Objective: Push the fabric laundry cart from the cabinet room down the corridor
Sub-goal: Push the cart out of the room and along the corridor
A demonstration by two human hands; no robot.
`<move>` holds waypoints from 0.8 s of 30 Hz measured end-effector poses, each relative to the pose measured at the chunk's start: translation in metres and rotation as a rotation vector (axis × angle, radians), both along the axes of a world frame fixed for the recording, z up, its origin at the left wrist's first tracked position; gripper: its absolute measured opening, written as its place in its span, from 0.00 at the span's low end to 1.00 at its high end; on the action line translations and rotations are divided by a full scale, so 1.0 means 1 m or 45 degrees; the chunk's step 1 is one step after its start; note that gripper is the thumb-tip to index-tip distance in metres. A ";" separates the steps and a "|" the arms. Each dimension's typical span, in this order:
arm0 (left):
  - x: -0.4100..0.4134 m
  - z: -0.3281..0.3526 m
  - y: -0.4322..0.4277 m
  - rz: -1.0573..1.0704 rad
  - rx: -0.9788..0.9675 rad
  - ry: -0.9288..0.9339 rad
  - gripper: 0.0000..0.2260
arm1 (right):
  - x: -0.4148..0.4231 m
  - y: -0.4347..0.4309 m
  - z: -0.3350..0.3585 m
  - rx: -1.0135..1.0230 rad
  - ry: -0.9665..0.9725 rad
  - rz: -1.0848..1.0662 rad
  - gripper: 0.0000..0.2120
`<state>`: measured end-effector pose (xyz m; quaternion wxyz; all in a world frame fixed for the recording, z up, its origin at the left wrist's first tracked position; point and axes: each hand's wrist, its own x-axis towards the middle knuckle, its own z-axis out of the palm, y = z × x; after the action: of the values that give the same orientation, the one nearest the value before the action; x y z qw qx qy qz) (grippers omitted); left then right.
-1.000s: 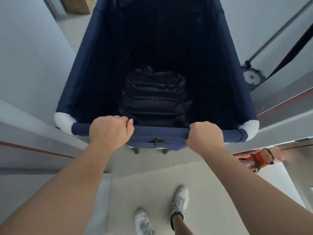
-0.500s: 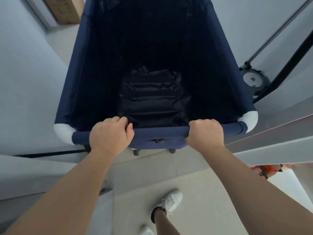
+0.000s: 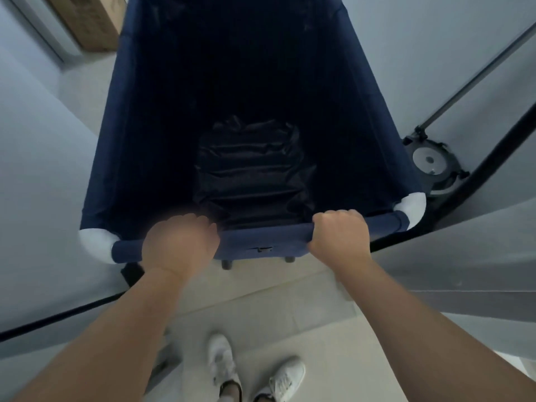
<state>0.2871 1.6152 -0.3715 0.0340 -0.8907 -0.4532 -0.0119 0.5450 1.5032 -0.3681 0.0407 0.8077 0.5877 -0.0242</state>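
Note:
A navy fabric laundry cart [image 3: 136, 158] with white corner caps fills the middle of the head view. A crumpled black bag [image 3: 255, 172] lies at its bottom. My left hand [image 3: 179, 242] is closed around the near top rail on the left. On the same rail, to the right, my right hand [image 3: 339, 236] keeps a closed grip. The cart tilts slightly, its right near corner higher than the left. Two small legs or wheels show under the near rail.
Grey walls stand close on both sides of the cart. A round grey base with a slanted pole [image 3: 432, 163] sits by the right wall. A cardboard box [image 3: 87, 21] stands on the floor at the far left. My white shoes [image 3: 223, 364] are on the pale tiles below.
The cart has rolled forward through the doorway into a narrow passage. The red-trimmed frames and the orange object at the right have dropped out of view. My feet have stepped forward.

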 end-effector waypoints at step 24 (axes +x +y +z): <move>0.095 0.001 0.208 -0.030 -0.029 -0.090 0.23 | 0.097 0.211 -0.003 -0.008 -0.107 0.004 0.06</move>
<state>0.3818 1.8229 -0.3708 0.0077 -0.8952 -0.4438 -0.0386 0.6416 1.7138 -0.3707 0.0680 0.8069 0.5866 0.0081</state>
